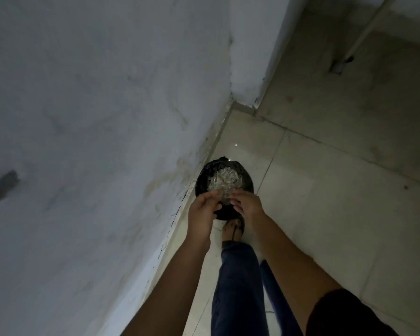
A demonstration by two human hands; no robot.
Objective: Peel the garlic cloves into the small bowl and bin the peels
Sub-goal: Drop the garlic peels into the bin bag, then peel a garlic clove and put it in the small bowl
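Dim light, stained white wall (pixel 95 117) — pale tiled floor (pixel 325 202)

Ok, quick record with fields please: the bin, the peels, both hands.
bin: black-lined, on the tiled floor by the wall
peels: pale heap inside the bin
left hand: over the bin's near rim, fingers bent inward, grip unclear
right hand: beside it, fingertips near the left's

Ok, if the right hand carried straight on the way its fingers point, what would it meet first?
Probably the left hand: the right hand points across at it, above the black-lined bin. Pale peels may lie between; depth is unclear.
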